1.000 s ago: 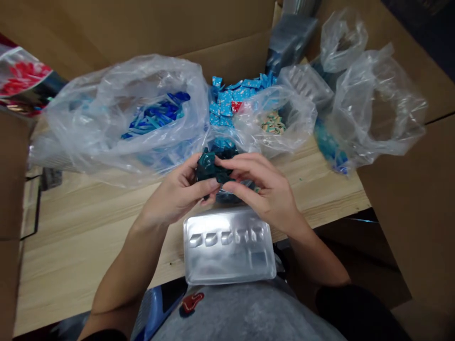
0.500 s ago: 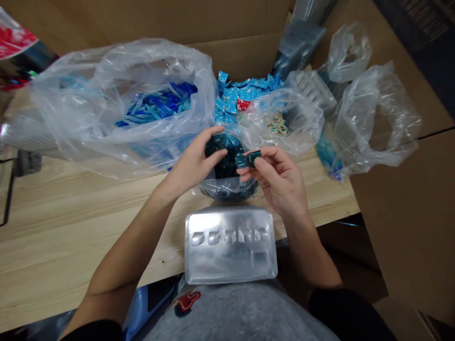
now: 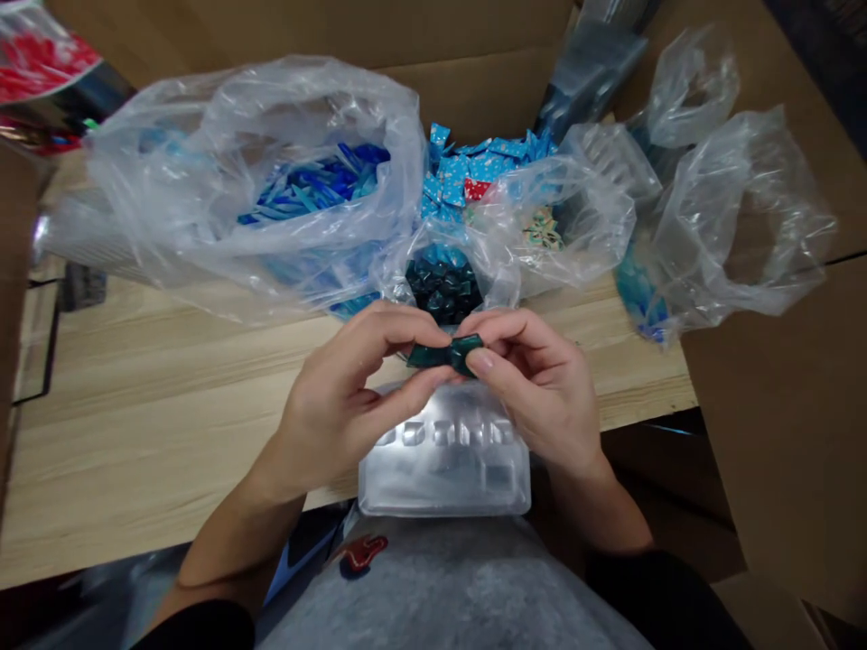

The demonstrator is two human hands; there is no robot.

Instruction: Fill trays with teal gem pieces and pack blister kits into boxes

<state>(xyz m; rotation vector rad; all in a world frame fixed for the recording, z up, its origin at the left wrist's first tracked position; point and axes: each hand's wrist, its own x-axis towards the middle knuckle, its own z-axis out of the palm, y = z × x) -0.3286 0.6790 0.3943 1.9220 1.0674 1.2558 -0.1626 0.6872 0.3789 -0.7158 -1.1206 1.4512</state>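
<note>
A small dark green ribbon bow (image 3: pixel 433 354) is held between both hands, above the far edge of a clear plastic tray (image 3: pixel 440 483). My left hand (image 3: pixel 352 397) pinches it at the middle, with its left end sticking out past the fingertips. Thumb and fingers of my right hand (image 3: pixel 542 388) are closed on its right end. Just beyond them stands an opened clear bag of similar dark green pieces (image 3: pixel 443 284). Moulded hollows run in a row across the tray, partly covered by the hands.
A large clear bag (image 3: pixel 223 253) with blue strips lies at the left. Light blue patterned pieces (image 3: pixel 467 167) are heaped behind. Another bag with patterned bows (image 3: pixel 542 230) and a crumpled bag (image 3: pixel 738 244) stand right. Cardboard (image 3: pixel 786 388) flanks the wooden table (image 3: pixel 135 433).
My right hand has drawn the bow back from the bag toward me. My left hand has left the bag's opening and now pinches the bow too. The view has shifted slightly.
</note>
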